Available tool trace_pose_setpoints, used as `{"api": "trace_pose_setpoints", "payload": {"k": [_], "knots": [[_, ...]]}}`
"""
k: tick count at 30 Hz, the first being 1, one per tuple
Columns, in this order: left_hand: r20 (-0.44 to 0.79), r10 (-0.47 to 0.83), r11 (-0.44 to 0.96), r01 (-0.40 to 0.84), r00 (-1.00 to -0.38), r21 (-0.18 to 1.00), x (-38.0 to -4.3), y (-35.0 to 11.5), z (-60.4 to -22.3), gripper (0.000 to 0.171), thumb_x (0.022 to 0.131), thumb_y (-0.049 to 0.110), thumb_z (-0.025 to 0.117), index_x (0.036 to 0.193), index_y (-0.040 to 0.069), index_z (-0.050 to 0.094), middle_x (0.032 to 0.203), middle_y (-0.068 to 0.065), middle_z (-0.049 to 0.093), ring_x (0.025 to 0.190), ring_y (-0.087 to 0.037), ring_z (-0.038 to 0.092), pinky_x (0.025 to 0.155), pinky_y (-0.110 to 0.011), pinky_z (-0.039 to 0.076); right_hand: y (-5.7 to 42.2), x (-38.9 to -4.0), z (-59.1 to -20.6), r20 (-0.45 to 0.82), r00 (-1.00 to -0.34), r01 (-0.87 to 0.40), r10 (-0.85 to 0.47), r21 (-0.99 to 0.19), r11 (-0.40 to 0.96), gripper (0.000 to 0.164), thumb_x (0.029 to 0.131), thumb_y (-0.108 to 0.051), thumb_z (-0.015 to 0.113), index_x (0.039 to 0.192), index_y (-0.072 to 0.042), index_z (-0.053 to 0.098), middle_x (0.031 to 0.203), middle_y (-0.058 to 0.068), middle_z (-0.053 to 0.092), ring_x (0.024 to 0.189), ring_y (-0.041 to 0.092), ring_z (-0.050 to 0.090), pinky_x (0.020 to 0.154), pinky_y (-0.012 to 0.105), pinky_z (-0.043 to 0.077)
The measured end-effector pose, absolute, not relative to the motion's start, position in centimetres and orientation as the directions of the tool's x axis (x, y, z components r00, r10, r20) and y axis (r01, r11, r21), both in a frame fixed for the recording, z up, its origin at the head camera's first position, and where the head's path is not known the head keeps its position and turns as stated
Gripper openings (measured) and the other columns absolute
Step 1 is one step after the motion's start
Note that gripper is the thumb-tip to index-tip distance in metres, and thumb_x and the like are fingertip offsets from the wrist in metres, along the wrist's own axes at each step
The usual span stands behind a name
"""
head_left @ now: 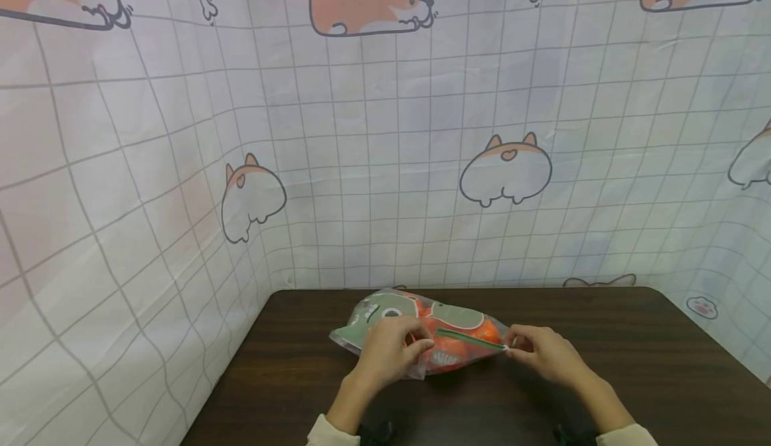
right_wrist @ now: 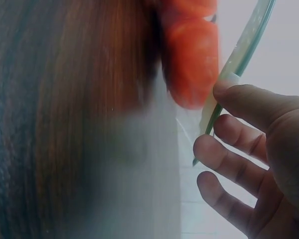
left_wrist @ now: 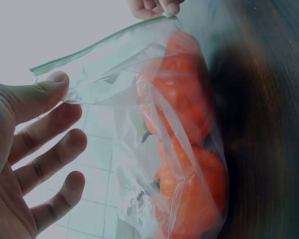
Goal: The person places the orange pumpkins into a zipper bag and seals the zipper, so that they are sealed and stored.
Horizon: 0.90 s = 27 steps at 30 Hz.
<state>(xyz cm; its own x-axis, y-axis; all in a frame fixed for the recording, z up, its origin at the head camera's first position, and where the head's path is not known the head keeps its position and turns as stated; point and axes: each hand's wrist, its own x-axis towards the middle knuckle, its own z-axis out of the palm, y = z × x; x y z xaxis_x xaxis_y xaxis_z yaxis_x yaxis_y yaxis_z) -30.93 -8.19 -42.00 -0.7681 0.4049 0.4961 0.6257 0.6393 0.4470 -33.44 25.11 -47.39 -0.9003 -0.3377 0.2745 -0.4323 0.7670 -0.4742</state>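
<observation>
A clear zip bag [head_left: 375,312] printed with a green cartoon face lies on the table, holding several rounded orange-red items [left_wrist: 192,191] whose kind I cannot tell. A green zip strip [head_left: 466,339] runs along its open-looking edge. My left hand [head_left: 391,351] pinches the bag's film between thumb and forefinger, just beneath one end of the strip. At the strip's right end, my right hand [head_left: 547,357] pinches the white slider [right_wrist: 230,79] with thumb and forefinger. The other fingers of both hands are spread loosely, apart from the bag.
The dark wooden table [head_left: 283,359] extends around the bag on all sides. Behind and beside it hangs a pale gridded cloth [head_left: 373,165] printed with cartoon dogs and bones. A dark wrist strap [head_left: 378,431] shows beneath the left sleeve.
</observation>
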Motion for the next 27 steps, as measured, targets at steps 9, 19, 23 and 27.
{"api": "trace_pose_setpoints", "payload": {"k": [9,19,23,27], "knots": [[0.494,0.406,0.645,0.624,-0.769,0.442,-31.0,-8.4,-41.9,0.005,0.087,0.029,0.079,0.084,0.027,0.075,0.076,0.017,0.066,0.067,0.004,0.05,0.062,-0.017,0.042,25.5,-33.5,-47.4,0.25,-0.92,-0.388,-0.303,-0.462,0.798,0.009,0.093,-0.031,0.073,0.096,-0.033,0.065,0.072,-0.014,0.057,0.058,0.001,0.045,0.052,0.025,0.037],[0.503,0.408,0.63,0.633,-0.762,0.45,-31.1,-8.6,-41.8,0.004,0.087,0.027,0.079,0.086,0.025,0.076,0.077,0.016,0.068,0.067,0.004,0.051,0.063,-0.017,0.044,26.1,-33.5,-47.5,0.239,-0.93,-0.362,-0.281,-0.453,0.814,0.009,0.093,-0.031,0.073,0.096,-0.032,0.064,0.071,-0.015,0.057,0.057,0.003,0.045,0.051,0.025,0.036],[0.497,0.405,0.626,0.629,-0.767,0.46,-31.1,-8.7,-41.7,0.003,0.087,0.026,0.078,0.086,0.024,0.076,0.078,0.016,0.069,0.067,0.003,0.052,0.063,-0.017,0.044,26.2,-33.6,-47.5,0.236,-0.935,-0.347,-0.266,-0.446,0.825,0.01,0.093,-0.031,0.073,0.096,-0.033,0.064,0.07,-0.014,0.055,0.055,0.003,0.045,0.05,0.025,0.036],[0.492,0.403,0.628,0.624,-0.771,0.465,-31.1,-8.9,-41.7,0.003,0.088,0.026,0.078,0.087,0.024,0.075,0.079,0.015,0.07,0.067,0.003,0.052,0.063,-0.018,0.044,26.2,-33.6,-47.5,0.233,-0.937,-0.339,-0.259,-0.439,0.832,0.011,0.092,-0.03,0.073,0.095,-0.033,0.063,0.07,-0.014,0.056,0.054,0.004,0.044,0.049,0.026,0.035]]}}
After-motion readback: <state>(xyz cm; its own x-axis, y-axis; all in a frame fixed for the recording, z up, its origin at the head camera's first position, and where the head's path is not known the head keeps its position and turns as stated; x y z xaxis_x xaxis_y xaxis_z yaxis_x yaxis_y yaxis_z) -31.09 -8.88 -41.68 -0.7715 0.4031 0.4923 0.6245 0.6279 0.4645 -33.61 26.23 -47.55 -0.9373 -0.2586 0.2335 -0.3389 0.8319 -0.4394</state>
